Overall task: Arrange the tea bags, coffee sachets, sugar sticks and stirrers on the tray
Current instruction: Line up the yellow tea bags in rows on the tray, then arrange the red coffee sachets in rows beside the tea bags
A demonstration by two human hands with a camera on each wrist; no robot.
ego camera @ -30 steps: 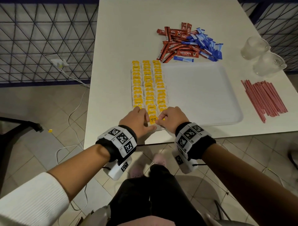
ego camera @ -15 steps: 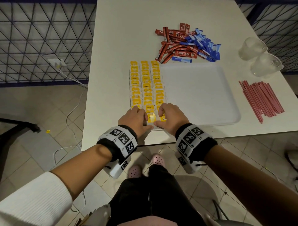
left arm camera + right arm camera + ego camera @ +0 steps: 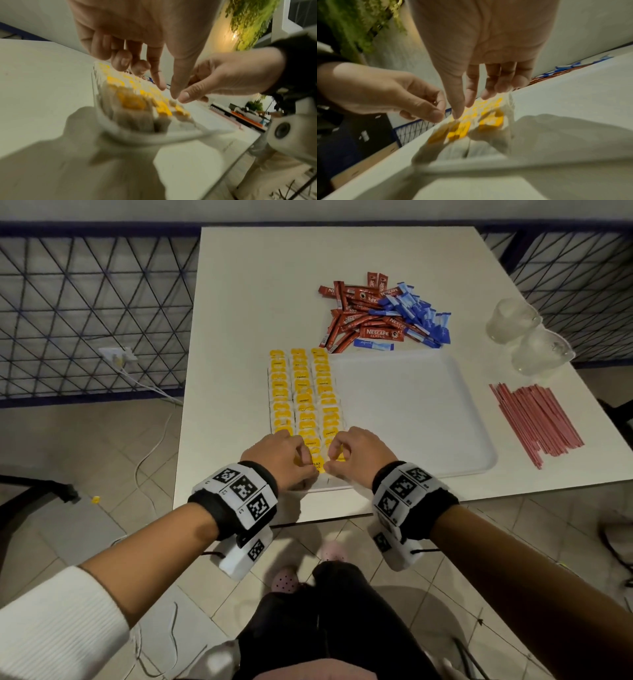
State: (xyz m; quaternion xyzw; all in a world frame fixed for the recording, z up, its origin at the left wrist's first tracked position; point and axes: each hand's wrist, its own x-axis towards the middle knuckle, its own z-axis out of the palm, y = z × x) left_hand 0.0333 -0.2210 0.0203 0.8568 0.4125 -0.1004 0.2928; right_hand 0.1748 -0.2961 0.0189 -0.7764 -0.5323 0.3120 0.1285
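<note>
Three rows of yellow-tagged tea bags (image 3: 301, 392) fill the left strip of the white tray (image 3: 411, 412). Both hands hover just above the near end of those rows. In the left wrist view my left hand (image 3: 168, 88) points its thumb and index down over the tea bags (image 3: 133, 102) and holds nothing. My right hand (image 3: 464, 109) hangs its fingers loosely over the tea bags (image 3: 460, 131), also holding nothing. In the head view the left hand (image 3: 305, 455) and right hand (image 3: 334, 453) nearly meet at the thumbs. Red coffee sachets (image 3: 363, 316) and blue sugar sticks (image 3: 418, 316) lie piled behind the tray. Red stirrers (image 3: 534, 422) lie to its right.
Two clear glasses (image 3: 513, 320) stand at the table's right edge behind the stirrers. The tray's near edge lies close to the table's front edge. A wire-mesh fence (image 3: 85, 313) flanks the table, and cables trail on the floor to the left.
Both hands stay at the near end of the tea bag rows. Their fingers have shifted a little there and now sit slightly lifted off the bags.
</note>
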